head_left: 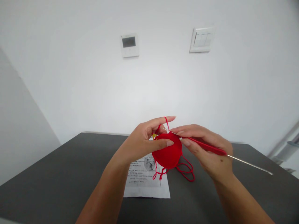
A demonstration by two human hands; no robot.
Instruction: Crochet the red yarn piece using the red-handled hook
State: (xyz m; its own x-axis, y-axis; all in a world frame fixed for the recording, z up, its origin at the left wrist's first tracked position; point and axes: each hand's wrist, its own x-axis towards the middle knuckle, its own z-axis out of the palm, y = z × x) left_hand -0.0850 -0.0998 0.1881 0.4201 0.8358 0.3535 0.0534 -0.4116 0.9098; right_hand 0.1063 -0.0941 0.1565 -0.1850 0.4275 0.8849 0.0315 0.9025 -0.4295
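My left hand grips a round red crochet piece, its thumb flat on the front. Red yarn loops over the raised index finger and runs down to the top edge of the piece. A small yellow item shows at the piece's left edge, too small to name surely. In my right hand is a crochet hook with a red grip and metal ends. Its left tip lies at the upper edge of the crochet piece, by the yarn. Loose red yarn strands dangle below the piece.
A printed sheet of paper lies on the dark grey table below my hands. On the white wall behind are a thermostat panel and a switch plate. A pale object stands at the far right.
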